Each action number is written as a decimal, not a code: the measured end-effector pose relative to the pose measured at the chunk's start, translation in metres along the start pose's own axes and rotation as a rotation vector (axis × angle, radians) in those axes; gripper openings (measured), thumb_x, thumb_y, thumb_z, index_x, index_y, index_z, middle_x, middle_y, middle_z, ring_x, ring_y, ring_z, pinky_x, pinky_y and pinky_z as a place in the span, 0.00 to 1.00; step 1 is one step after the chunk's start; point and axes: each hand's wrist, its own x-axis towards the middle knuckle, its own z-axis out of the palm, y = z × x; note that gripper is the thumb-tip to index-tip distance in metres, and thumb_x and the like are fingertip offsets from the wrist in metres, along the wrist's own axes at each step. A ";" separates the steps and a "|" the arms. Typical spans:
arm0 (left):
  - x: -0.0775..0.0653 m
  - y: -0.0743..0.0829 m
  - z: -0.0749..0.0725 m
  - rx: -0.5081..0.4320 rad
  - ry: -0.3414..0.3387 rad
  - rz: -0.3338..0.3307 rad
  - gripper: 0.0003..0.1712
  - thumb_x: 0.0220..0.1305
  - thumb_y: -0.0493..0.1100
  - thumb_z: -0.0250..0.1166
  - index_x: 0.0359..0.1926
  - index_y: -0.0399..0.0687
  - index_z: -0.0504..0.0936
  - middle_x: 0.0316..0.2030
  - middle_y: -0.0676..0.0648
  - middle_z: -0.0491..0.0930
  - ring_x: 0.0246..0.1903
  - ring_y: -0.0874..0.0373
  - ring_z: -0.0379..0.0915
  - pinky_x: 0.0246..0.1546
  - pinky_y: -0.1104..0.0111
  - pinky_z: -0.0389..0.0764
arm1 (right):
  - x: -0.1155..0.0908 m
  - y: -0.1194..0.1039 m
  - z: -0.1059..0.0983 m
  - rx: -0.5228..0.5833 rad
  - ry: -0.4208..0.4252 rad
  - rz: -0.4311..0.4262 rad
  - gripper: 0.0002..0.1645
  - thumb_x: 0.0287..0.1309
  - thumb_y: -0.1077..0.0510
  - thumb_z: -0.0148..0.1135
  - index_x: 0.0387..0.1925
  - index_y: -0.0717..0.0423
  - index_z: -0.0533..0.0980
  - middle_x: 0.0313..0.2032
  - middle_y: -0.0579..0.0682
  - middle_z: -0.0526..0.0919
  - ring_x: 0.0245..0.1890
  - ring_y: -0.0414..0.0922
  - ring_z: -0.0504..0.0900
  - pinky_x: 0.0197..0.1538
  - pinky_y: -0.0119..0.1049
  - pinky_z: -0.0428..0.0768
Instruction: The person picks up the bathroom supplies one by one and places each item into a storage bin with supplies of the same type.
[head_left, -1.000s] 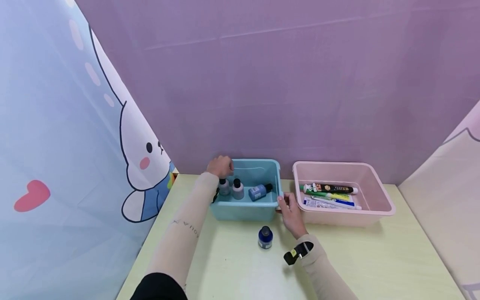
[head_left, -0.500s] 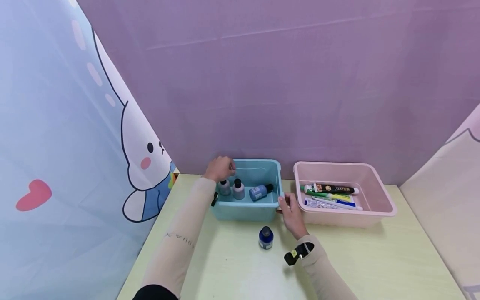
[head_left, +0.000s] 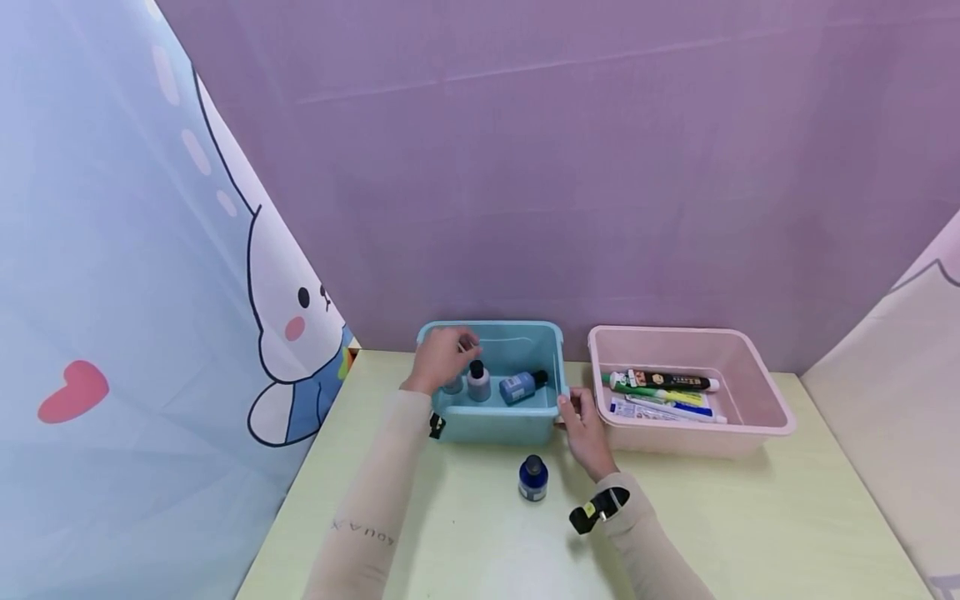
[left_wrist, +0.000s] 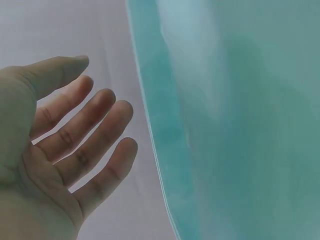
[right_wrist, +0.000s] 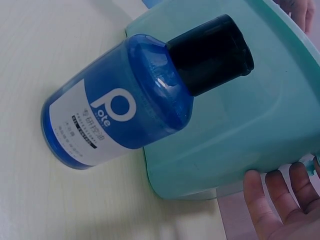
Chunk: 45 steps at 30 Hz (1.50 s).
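Over the left part of a teal plastic bin (head_left: 487, 423) hovers my left hand (head_left: 444, 358), empty, its fingers loosely spread in the left wrist view. It partly hides a small bottle (head_left: 453, 386) in the bin. Beside that stands a pale purple bottle (head_left: 478, 385) with a black cap, and a blue bottle (head_left: 517, 387) lies on its side. My right hand (head_left: 587, 433) holds the bin's right side, thumb at the rim and fingers against the outer wall. In front of the bin, a dark blue bottle (right_wrist: 115, 105) with a black cap stands upright on the table.
A pink bin (head_left: 697, 437) to the right holds several tubes (head_left: 667, 382), one black and one green among them. Behind both bins hangs a purple cloth (head_left: 525, 167). The pale table (head_left: 465, 533) extends in front.
My left hand has moved from the teal bin's left rim rightward and nearer, over its inside, now covering part of the leftmost bottle. The right hand has stayed on the bin.
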 end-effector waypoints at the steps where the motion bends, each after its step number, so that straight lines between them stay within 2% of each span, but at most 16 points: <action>1: -0.004 0.000 0.001 -0.018 0.021 0.009 0.09 0.69 0.50 0.68 0.45 0.53 0.87 0.36 0.53 0.87 0.35 0.59 0.83 0.40 0.61 0.84 | 0.000 0.000 0.000 0.001 -0.002 0.002 0.27 0.79 0.41 0.45 0.65 0.56 0.63 0.58 0.58 0.69 0.58 0.54 0.72 0.62 0.55 0.81; 8: -0.032 0.006 0.015 -0.158 0.169 0.043 0.05 0.69 0.47 0.69 0.43 0.54 0.86 0.33 0.55 0.85 0.31 0.63 0.80 0.35 0.64 0.83 | -0.001 -0.001 0.000 0.018 -0.002 0.011 0.25 0.80 0.47 0.45 0.66 0.60 0.62 0.57 0.58 0.69 0.57 0.51 0.73 0.63 0.55 0.80; 12: -0.050 0.012 0.025 -0.207 0.228 0.055 0.06 0.68 0.47 0.69 0.44 0.54 0.86 0.33 0.56 0.85 0.31 0.64 0.80 0.35 0.65 0.83 | -0.008 -0.017 -0.002 0.031 -0.007 0.007 0.23 0.80 0.52 0.45 0.65 0.65 0.63 0.56 0.60 0.70 0.57 0.52 0.74 0.62 0.54 0.81; 17: -0.070 0.018 0.033 -0.233 0.301 0.083 0.07 0.68 0.48 0.70 0.44 0.52 0.86 0.33 0.56 0.85 0.30 0.66 0.79 0.33 0.69 0.82 | -0.017 -0.033 -0.003 -0.002 -0.020 0.009 0.23 0.81 0.53 0.44 0.65 0.66 0.63 0.55 0.60 0.70 0.56 0.52 0.74 0.60 0.49 0.83; 24: -0.092 0.022 0.043 -0.329 0.373 0.089 0.07 0.65 0.41 0.72 0.43 0.50 0.87 0.32 0.55 0.85 0.30 0.65 0.78 0.28 0.73 0.80 | -0.004 -0.006 -0.002 0.004 0.002 0.007 0.24 0.81 0.49 0.44 0.65 0.61 0.63 0.57 0.60 0.70 0.56 0.51 0.74 0.59 0.47 0.83; 30: -0.109 0.022 0.052 -0.386 0.366 0.052 0.06 0.65 0.44 0.72 0.42 0.54 0.86 0.32 0.56 0.84 0.31 0.65 0.77 0.29 0.73 0.79 | -0.001 0.005 -0.001 0.009 0.011 -0.010 0.25 0.80 0.45 0.45 0.65 0.58 0.63 0.56 0.58 0.70 0.57 0.51 0.73 0.62 0.56 0.81; 34: -0.119 0.024 0.060 -0.415 0.332 0.022 0.05 0.66 0.45 0.71 0.42 0.54 0.86 0.32 0.56 0.83 0.31 0.65 0.77 0.31 0.72 0.80 | -0.002 0.004 -0.001 0.024 0.009 -0.005 0.25 0.80 0.44 0.46 0.64 0.58 0.63 0.56 0.59 0.70 0.57 0.53 0.73 0.63 0.59 0.79; 39: -0.128 0.023 0.077 -0.455 0.300 0.023 0.05 0.66 0.44 0.72 0.42 0.55 0.85 0.32 0.57 0.83 0.31 0.66 0.77 0.30 0.72 0.81 | -0.001 0.003 -0.002 0.023 0.004 -0.002 0.26 0.80 0.44 0.46 0.64 0.58 0.63 0.56 0.59 0.70 0.58 0.54 0.73 0.63 0.58 0.79; 45: -0.135 0.022 0.101 -0.448 0.247 0.025 0.05 0.65 0.43 0.72 0.40 0.58 0.85 0.32 0.59 0.82 0.31 0.67 0.76 0.30 0.73 0.81 | 0.001 -0.001 -0.003 -0.002 -0.002 0.003 0.26 0.80 0.46 0.44 0.66 0.60 0.62 0.58 0.59 0.70 0.57 0.52 0.73 0.62 0.55 0.81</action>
